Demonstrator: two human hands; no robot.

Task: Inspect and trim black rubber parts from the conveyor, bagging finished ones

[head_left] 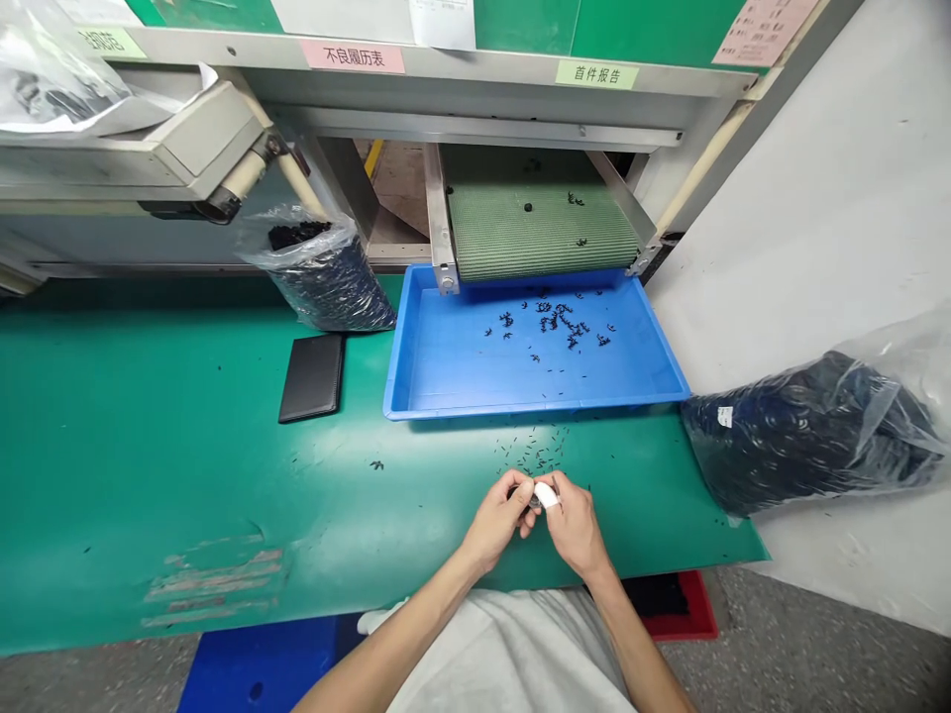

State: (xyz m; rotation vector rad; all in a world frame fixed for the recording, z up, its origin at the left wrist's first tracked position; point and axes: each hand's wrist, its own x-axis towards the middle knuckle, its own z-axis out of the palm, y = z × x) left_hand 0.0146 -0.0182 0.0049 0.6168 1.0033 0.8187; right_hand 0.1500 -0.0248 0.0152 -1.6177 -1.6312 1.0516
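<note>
- My left hand (pixel 496 517) pinches a small dark part (pixel 534 502) between thumb and curled fingers, above the mat's near edge
- My right hand (pixel 578 527) meets it, thumb in a smooth white wrap (pixel 546 494); whether it grips too, I cannot tell
- Just beyond, thin black slivers (pixel 540 458) litter the glossy green mat (pixel 223 456)
- Farther, a shallow blue tray (pixel 453 371) holds spiky black pieces (pixel 562 322)
- Over its far side, a ribbed green belt (pixel 505 238)

Metal rail (pixel 482 67): pink label (pixel 352 56) "不良履历表", yellow-green label (pixel 595 74) "首件报告", left label (pixel 111 42) ending "规范".
</note>
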